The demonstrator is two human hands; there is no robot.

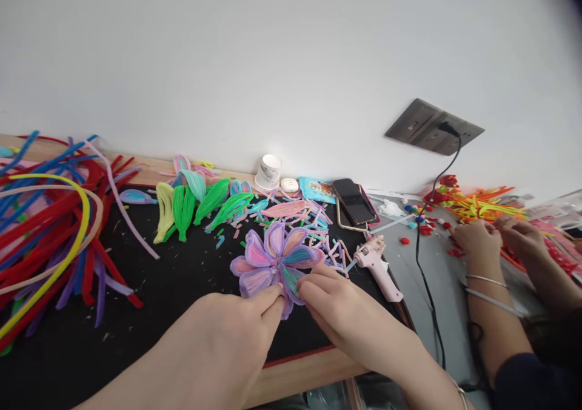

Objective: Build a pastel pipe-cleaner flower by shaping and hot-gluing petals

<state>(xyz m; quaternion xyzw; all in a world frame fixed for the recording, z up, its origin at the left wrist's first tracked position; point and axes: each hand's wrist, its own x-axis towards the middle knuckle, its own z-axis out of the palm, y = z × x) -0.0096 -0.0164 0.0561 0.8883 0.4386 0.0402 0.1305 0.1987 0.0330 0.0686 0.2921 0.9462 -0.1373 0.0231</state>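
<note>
Both of my hands hold a purple pipe-cleaner flower [264, 255] with pink, teal and orange petal centres, just above the black mat. My left hand [231, 325] pinches its lower edge, with the fingertips partly hidden behind the thumb side. On the flower's lower right, my right hand [334, 304] grips a petal between thumb and fingers. Behind the flower lie green pipe-cleaner leaves [183, 211], a yellow leaf [164, 211] and a loose pink petal [285, 209]. Short cut pipe-cleaner pieces [334, 255] are scattered to the right of it.
A pile of long pipe cleaners [54, 228] covers the left side. A pink glue gun [376, 267] lies right, near a phone [354, 201]. A paper cup [269, 170] stands by the wall. A black cord [422, 270] hangs from the socket. Another person's hands [482, 240] work at far right.
</note>
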